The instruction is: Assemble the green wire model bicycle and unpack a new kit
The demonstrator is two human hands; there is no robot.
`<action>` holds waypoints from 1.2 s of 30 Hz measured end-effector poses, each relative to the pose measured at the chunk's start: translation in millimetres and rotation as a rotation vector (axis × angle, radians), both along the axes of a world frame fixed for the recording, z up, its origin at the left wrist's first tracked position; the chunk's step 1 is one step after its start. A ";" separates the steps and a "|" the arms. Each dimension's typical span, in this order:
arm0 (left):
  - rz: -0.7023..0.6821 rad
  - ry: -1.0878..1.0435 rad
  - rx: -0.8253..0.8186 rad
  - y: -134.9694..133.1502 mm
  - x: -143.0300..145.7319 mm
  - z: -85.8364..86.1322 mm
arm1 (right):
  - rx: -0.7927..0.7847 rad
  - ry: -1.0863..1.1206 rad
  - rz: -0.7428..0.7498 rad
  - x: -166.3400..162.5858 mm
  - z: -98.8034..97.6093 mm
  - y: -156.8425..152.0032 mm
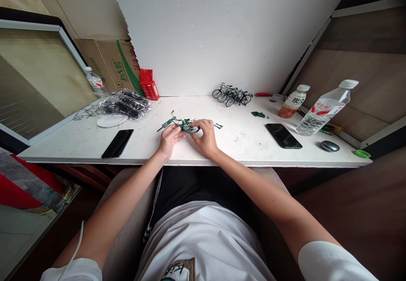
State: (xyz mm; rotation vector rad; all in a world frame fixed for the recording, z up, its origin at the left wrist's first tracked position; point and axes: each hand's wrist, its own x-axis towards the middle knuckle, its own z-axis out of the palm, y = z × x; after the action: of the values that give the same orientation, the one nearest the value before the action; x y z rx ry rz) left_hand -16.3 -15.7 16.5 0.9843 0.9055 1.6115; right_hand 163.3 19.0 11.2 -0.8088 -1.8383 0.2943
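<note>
A small green model bicycle (177,124) lies on the white table (222,145) in front of me. My left hand (168,139) grips its frame from the left, fingers curled. My right hand (206,136) pinches the wheel (190,128) from the right. A tiny dark part (218,126) lies just right of my right hand. A loose green part (258,114) sits further right.
Finished model bicycles (232,94) stand at the back by the wall. Phones lie at left (117,143) and right (283,135). A plastic bag of parts (127,103), a white lid (111,121) and a red box (149,85) are back left. Two bottles (323,110) and a mouse (329,145) are right.
</note>
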 end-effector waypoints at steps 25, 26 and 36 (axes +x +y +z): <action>0.072 -0.039 -0.049 -0.1 3.4 2.8 | 0.005 0.088 -0.007 -4.0 -4.4 3.2; 0.080 -0.051 -0.050 0.3 3.4 2.3 | 0.004 0.082 -0.004 -4.1 -4.5 3.1; 0.152 -0.054 -0.037 10.8 2.7 -3.0 | 0.027 -0.071 -0.025 -9.9 -3.0 -2.3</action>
State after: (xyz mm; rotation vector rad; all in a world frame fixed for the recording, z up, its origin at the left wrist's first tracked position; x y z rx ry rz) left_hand -13.5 -5.0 13.5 0.8597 0.9895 1.7340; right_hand 153.4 16.7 8.2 -0.8317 -1.8931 0.2272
